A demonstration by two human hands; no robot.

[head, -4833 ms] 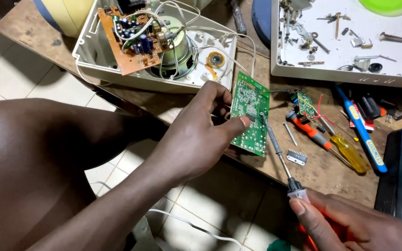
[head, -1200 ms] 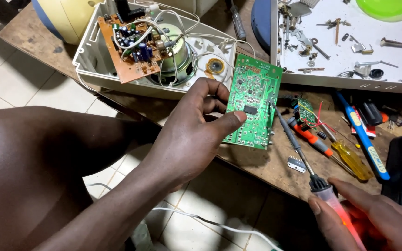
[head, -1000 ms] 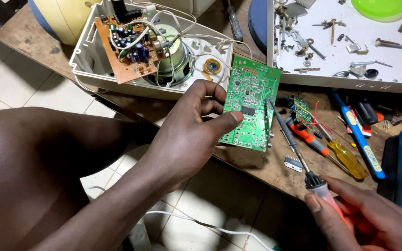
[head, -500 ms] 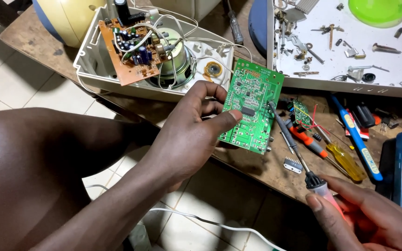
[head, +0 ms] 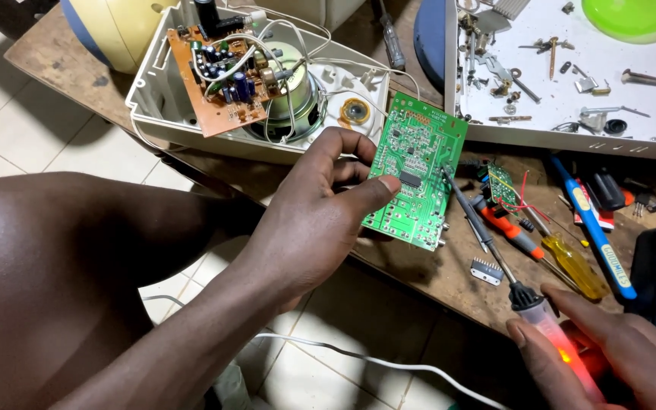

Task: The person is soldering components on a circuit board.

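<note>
Plainly, the left hand (head: pixel 320 220) pinched the green circuit board (head: pixel 415 178) by its left edge — thumb on the solder face, fingers curled behind — and held it tilted in the air above the front edge of the wooden surface (head: pixel 419 273), at about 5 o'clock from the open white casing (head: pixel 161 99). The right hand (head: pixel 609 349) was closed around the glowing orange handle of a soldering iron (head: pixel 495 243), whose tip rested at the board's right edge.

That board looked light, thin and stiff, yet fragile: its joints and small parts would not take pressure, so the bare edges seemed the safest place to hold it. The iron's tip was presumably hot; only the handle was fit to grip.

At 12 o'clock from the board a white tray (head: pixel 571 91) held loose screws and a green lid. A smaller green board (head: pixel 503 186) with red wires lay at 3 o'clock, beside an orange-handled screwdriver (head: pixel 514 235), a yellow-handled one (head: pixel 571 266) and a blue pen-like tool (head: pixel 594 228) bearing a pale label strip. No packages or signs showed.
</note>
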